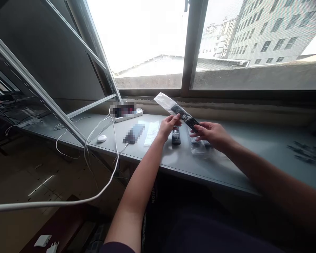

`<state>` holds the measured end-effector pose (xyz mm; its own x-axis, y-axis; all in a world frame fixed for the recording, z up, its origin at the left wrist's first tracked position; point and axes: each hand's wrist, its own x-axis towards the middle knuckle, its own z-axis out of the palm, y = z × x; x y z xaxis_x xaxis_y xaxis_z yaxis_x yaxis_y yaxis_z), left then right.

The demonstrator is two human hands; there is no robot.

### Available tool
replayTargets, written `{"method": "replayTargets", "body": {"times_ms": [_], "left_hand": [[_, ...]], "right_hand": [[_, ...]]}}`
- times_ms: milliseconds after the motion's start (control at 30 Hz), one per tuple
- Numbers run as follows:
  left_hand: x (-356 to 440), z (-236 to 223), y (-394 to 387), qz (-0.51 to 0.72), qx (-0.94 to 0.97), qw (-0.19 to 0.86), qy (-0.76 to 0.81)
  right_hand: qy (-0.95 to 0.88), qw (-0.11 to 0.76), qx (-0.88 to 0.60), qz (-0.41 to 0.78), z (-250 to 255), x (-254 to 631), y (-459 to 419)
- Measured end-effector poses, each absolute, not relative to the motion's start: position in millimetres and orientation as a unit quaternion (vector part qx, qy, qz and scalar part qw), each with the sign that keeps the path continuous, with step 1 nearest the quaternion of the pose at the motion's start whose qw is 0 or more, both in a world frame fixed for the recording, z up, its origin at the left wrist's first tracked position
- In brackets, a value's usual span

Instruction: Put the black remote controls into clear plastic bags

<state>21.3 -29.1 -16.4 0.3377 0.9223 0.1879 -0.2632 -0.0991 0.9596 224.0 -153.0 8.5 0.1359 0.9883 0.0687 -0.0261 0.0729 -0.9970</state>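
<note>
Above the grey tabletop, both hands grip one black remote control [187, 119], tilted down to the right. Its upper left end sits inside a whitish plastic sleeve [163, 101] that stretches beyond it. My left hand [169, 125] is closed around the left part, at the sleeve. My right hand [210, 133] pinches the lower right end. A second black remote control [176, 136] lies on the table under my left hand. Below my right hand lies a clear plastic bag [200, 147] with dark things in it, partly hidden.
A flat white sleeve [151, 133] and a blurred-out phone-like thing [134, 133] lie left of the hands. Farther left are a round white device [101, 138], a power strip [129, 115] and a loose white cable [115, 158]. A metal frame [42, 89] slants across the left side.
</note>
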Motion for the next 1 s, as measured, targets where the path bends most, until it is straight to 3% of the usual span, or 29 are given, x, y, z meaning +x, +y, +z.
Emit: {"method": "replayTargets", "body": {"times_ms": [233,667,1000], "left_hand": [[21.0,-15.2,-32.8,0.479,0.578,0.597,0.281],[16.5,-7.1,-48.5,0.345,0.672,0.605,0.252],[18.3,-8.8,-33.6,0.528,0.522,0.598,0.302]], "right_hand": [[-0.445,0.564,-0.513,0.47,10.7,222.7,-152.1],[-0.405,0.609,-0.493,0.471,9.0,219.7,-150.8],[-0.421,0.606,-0.496,0.457,12.0,220.5,-150.9]]}}
